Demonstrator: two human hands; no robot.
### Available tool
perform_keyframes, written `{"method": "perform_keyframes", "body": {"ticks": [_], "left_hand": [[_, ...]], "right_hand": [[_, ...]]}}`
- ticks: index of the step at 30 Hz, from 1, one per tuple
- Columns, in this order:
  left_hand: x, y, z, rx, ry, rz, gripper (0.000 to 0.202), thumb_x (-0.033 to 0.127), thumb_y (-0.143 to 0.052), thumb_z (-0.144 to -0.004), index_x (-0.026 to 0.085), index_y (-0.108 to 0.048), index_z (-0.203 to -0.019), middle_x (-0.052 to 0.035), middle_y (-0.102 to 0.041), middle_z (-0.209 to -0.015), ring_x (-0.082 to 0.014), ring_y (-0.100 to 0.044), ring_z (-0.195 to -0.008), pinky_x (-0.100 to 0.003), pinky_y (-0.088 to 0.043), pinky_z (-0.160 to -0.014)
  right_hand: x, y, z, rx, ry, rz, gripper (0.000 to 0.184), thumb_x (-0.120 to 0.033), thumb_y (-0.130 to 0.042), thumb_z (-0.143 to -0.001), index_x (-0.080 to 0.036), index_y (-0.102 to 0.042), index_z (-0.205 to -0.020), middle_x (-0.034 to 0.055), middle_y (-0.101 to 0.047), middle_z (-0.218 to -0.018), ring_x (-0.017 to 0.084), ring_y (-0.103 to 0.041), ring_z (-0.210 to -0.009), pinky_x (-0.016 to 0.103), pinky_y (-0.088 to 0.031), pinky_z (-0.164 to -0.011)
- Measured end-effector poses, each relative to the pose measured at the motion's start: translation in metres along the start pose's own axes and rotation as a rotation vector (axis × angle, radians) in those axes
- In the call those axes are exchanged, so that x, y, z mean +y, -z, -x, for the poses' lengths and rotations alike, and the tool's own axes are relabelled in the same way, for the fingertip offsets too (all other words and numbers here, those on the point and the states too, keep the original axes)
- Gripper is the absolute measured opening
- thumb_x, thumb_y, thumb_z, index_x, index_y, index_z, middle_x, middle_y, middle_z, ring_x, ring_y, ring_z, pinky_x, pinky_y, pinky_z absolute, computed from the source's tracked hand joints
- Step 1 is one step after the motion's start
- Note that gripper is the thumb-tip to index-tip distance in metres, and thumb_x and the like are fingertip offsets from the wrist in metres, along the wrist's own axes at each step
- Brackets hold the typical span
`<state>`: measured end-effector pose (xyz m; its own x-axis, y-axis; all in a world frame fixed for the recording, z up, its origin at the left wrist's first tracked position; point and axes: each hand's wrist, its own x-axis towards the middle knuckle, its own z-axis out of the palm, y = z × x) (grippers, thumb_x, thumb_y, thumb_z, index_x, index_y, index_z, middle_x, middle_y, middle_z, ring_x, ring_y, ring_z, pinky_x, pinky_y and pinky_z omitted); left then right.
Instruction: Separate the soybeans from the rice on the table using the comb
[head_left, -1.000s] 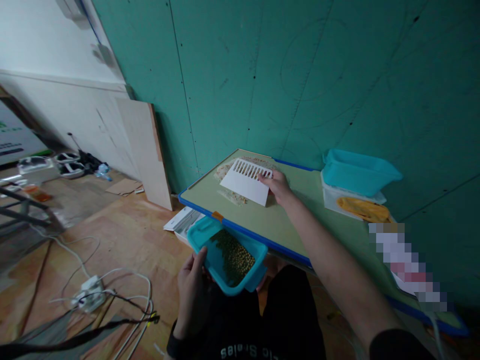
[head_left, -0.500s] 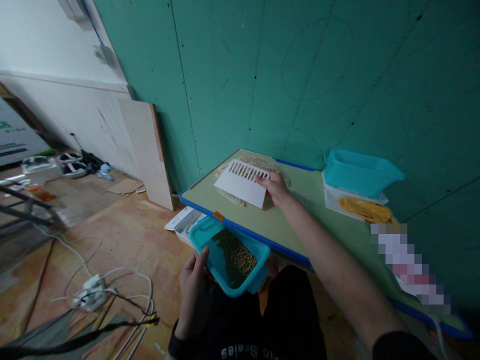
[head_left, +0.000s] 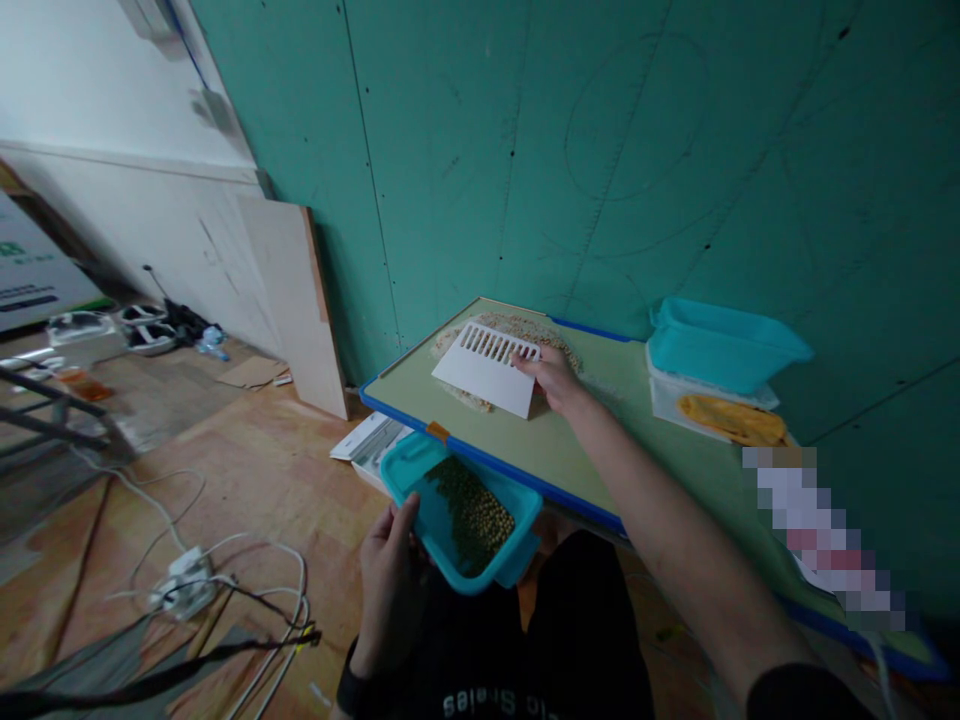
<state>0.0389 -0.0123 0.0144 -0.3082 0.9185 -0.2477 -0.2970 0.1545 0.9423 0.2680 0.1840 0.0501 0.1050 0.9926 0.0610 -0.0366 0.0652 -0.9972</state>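
My left hand (head_left: 391, 555) grips the near-left rim of a turquoise plastic tub (head_left: 439, 560), thumb over the edge, just below the table's front edge. Small green beans (head_left: 461, 490) and larger yellowish soybeans (head_left: 495, 522) lie in it. Out over the table, my right hand (head_left: 553, 378) holds a white slotted scraper (head_left: 486, 382) by its right end, tilted, its row of slots toward the wall. Behind and under the scraper, mixed grains (head_left: 566, 345) are spread on the tabletop; the scraper hides part of them.
The pale green table (head_left: 570, 450) has a blue edge and stands against a green wall (head_left: 465, 150). At its right are another turquoise tub (head_left: 724, 345) on a white container and a yellow cloth-like item (head_left: 731, 420). White cables and a power strip (head_left: 184, 585) lie on the floor at left.
Hardly anything differs. The whole view has shifted very slightly; both hands keep their hold on the tub and the scraper.
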Motion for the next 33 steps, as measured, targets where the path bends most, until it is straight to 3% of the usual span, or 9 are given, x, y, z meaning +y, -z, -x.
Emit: {"method": "perform_keyframes", "body": {"ticks": [5,13,20,33], "left_hand": [[0.006,0.000,0.003,-0.017,0.027,0.034,0.029,0.038,-0.073,-0.068,0.022,-0.052,-0.057,0.0066,-0.043,-0.044,-0.0093,-0.039,-0.038,-0.020,-0.031,-0.036],[-0.018,0.004,-0.010,-0.042,0.087,0.152,0.034,0.043,-0.077,-0.068,0.022,-0.051,-0.058,0.0075,-0.041,-0.043,-0.0094,-0.037,-0.037,-0.021,-0.028,-0.036],[-0.022,0.006,-0.011,-0.027,0.062,0.145,0.028,0.036,-0.077,-0.067,0.022,-0.054,-0.058,0.0063,-0.045,-0.044,-0.0098,-0.036,-0.038,-0.021,-0.027,-0.036],[-0.020,0.006,-0.010,-0.064,0.075,0.170,0.035,0.045,-0.078,-0.070,0.022,-0.054,-0.060,0.0076,-0.041,-0.045,-0.0089,-0.034,-0.038,-0.021,-0.027,-0.037]], "right_hand": [[-0.002,-0.002,0.002,-0.018,-0.035,-0.034,0.041,-0.036,-0.086,-0.053,-0.019,-0.065,-0.083,0.0030,-0.072,-0.076,0.021,-0.066,-0.073,0.031,-0.051,-0.064],[0.004,0.001,-0.005,0.072,0.029,-0.018,0.045,-0.040,-0.085,-0.051,-0.016,-0.065,-0.083,0.0037,-0.072,-0.077,0.021,-0.066,-0.073,0.031,-0.049,-0.065],[0.003,-0.003,-0.002,0.029,-0.002,0.002,0.040,-0.036,-0.085,-0.054,-0.015,-0.068,-0.084,0.0042,-0.073,-0.076,0.020,-0.066,-0.071,0.029,-0.049,-0.062],[-0.003,-0.013,0.010,-0.080,-0.046,-0.083,0.039,-0.034,-0.086,-0.051,-0.015,-0.068,-0.081,0.0009,-0.070,-0.073,0.015,-0.060,-0.062,0.027,-0.047,-0.062]]}}
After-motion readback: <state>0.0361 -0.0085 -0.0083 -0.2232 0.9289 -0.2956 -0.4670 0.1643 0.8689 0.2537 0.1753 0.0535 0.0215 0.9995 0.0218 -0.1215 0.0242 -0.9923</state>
